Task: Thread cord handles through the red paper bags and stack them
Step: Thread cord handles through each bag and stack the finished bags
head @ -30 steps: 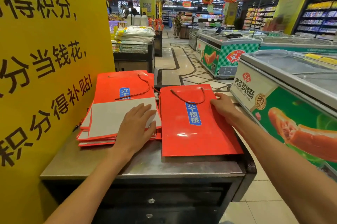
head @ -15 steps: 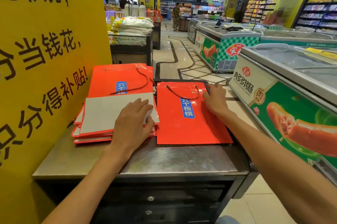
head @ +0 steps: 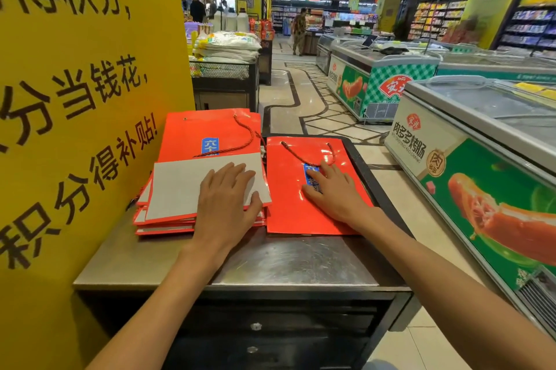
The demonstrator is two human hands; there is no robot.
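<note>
A stack of flat red paper bags lies at the left of the steel counter, with a folded grey bottom panel facing up. A red cord runs across the top bag. My left hand rests flat on that grey panel, fingers straight. To the right lies a single red bag with a blue label and a red cord handle looped at its top. My right hand presses flat on its middle, covering the label.
A yellow sign wall stands right beside the stack on the left. A chest freezer runs along the right of the counter. Beyond the counter are an aisle, more freezers and a display stand with sacks.
My right hand has slid from the right bag's upper right edge to its middle, over the blue label. That bag now lies closer to the stack. My left hand stays on the grey panel.
</note>
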